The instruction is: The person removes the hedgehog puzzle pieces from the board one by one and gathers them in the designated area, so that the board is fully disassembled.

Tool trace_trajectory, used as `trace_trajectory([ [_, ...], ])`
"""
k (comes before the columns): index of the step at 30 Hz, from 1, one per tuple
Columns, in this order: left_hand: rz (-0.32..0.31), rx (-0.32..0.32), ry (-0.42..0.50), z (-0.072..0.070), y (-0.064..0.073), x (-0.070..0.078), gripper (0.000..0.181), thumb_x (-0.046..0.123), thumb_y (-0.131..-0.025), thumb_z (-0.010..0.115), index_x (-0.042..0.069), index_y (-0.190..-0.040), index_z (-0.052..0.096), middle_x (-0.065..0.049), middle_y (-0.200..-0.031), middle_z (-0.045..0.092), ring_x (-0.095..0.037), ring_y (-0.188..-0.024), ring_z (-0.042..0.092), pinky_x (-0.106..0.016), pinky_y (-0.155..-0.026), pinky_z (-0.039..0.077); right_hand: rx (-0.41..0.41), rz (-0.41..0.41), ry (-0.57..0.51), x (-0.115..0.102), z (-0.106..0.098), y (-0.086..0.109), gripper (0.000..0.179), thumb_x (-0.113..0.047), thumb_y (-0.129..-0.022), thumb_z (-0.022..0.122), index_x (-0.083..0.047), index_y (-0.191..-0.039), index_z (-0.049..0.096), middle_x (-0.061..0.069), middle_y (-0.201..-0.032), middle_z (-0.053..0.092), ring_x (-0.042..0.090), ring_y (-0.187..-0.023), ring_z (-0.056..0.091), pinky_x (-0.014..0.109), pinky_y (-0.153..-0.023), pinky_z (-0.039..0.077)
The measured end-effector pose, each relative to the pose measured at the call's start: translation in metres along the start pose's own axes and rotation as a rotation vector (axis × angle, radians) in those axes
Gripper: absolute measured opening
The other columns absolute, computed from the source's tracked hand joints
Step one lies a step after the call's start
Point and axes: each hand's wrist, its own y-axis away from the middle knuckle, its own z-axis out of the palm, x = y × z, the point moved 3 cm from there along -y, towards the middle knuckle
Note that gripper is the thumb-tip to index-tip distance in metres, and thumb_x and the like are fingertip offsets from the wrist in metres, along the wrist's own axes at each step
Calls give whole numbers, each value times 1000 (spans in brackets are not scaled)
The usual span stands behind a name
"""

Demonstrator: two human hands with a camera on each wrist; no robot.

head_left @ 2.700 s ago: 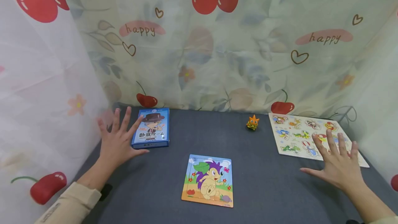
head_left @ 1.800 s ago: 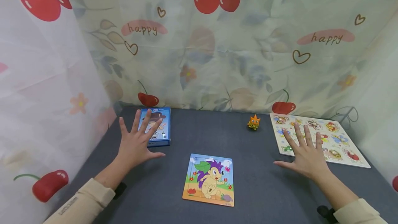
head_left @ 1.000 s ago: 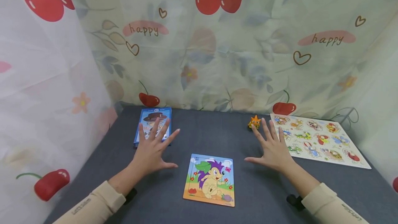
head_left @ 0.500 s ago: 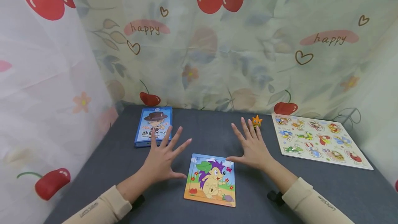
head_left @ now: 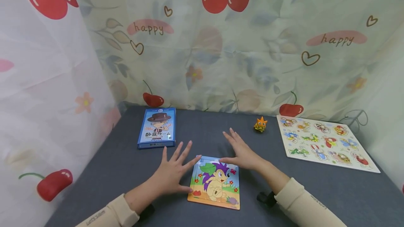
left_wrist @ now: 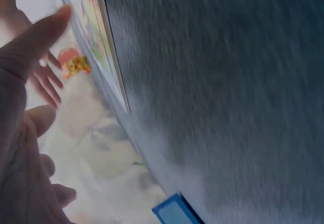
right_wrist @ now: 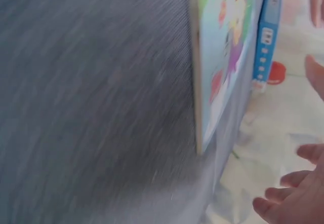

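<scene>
A square jigsaw puzzle (head_left: pixel 214 188) with a purple-spined hedgehog picture lies flat on the dark table in the head view. My left hand (head_left: pixel 172 174) is at its left edge, fingers spread, thumb tip overlapping the lower left border in this view. My right hand (head_left: pixel 244 153) is at its upper right corner, fingers extended, the thumb over the top edge. In the left wrist view the puzzle (left_wrist: pixel 98 31) shows its thin side beyond my thumb. The right wrist view has the puzzle (right_wrist: pixel 217 67) beside the spread fingers. Neither hand grips anything.
A blue card-game box (head_left: pixel 157 129) lies at the back left. A small orange spiky toy figure (head_left: pixel 260 124) stands at the back, right of the middle. At the far right lies a white insect puzzle board (head_left: pixel 326 143). A cherry-print curtain (head_left: pixel 202 62) closes off the back.
Both hands have come inward from the sides and down to the hedgehog puzzle. The game box and the toy figure, partly covered earlier, are uncovered. The puzzle keeps its place on the table.
</scene>
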Motion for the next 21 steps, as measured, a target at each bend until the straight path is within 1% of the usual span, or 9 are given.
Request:
trace_trajectory([
  [3, 4, -47, 26, 3, -1, 6, 96, 74, -69, 59, 34, -148, 22, -10, -158, -7, -41, -143, 4, -76, -100, 11, -37, 13, -51, -6, 5, -4, 89, -44, -77, 72, -9, -147, 29, 18, -157, 5, 41, -142, 9, 63, -107, 23],
  [5, 4, -70, 44, 5, -2, 9, 94, 73, -71, 58, 34, -148, 22, -11, -158, -6, -41, -143, 5, -76, -100, 12, -58, 13, -61, -9, 9, -6, 84, -44, -78, 72, -8, -144, 34, 19, -156, 10, 42, -141, 12, 64, -106, 24],
  [7, 0, -93, 69, 6, -3, 12, 91, 73, -72, 57, 34, -148, 23, -11, -158, -3, -41, -143, 6, -75, -101, 13, -74, 6, -66, -12, 12, -9, 80, -42, -78, 72, -8, -142, 38, 19, -155, 16, 42, -140, 16, 63, -106, 25],
  [10, -6, -143, 113, 7, -4, 15, 86, 72, -75, 55, 34, -147, 26, -12, -158, 3, -40, -143, 8, -74, -102, 13, -88, -24, -77, -17, 15, -11, 72, -37, -80, 72, -6, -138, 44, 19, -149, 30, 41, -136, 28, 60, -105, 30],
  [12, -16, -184, 141, 8, -5, 16, 83, 70, -76, 55, 35, -146, 29, -12, -158, 8, -39, -143, 10, -73, -103, 13, -100, -50, -89, -20, 17, -13, 66, -33, -81, 72, -5, -135, 47, 18, -142, 39, 38, -130, 40, 55, -101, 38],
  [14, -25, -217, 168, 9, -6, 16, 80, 69, -77, 55, 34, -145, 32, -12, -157, 12, -39, -143, 12, -72, -104, 13, -116, -85, -92, -23, 20, -16, 62, -30, -82, 71, -3, -132, 50, 17, -132, 48, 34, -118, 50, 48, -94, 45],
  [16, -33, -239, 195, 10, -7, 17, 79, 68, -77, 56, 33, -144, 34, -13, -156, 15, -38, -143, 14, -71, -105, 15, -138, -114, -96, -25, 23, -19, 57, -29, -82, 71, -2, -129, 53, 15, -123, 53, 29, -106, 55, 40, -86, 50],
  [19, -40, -256, 229, 12, -7, 18, 77, 66, -78, 57, 32, -144, 35, -14, -155, 19, -38, -142, 18, -68, -106, 18, -164, -143, -101, -28, 28, -23, 51, -27, -82, 72, -1, -124, 58, 12, -110, 57, 23, -93, 57, 29, -76, 49],
  [21, -44, -264, 259, 13, -7, 19, 76, 63, -78, 59, 32, -144, 35, -15, -154, 21, -38, -141, 20, -65, -107, 20, -173, -150, -110, -30, 30, -26, 48, -26, -81, 72, -1, -120, 61, 11, -106, 59, 22, -89, 58, 24, -72, 48],
])
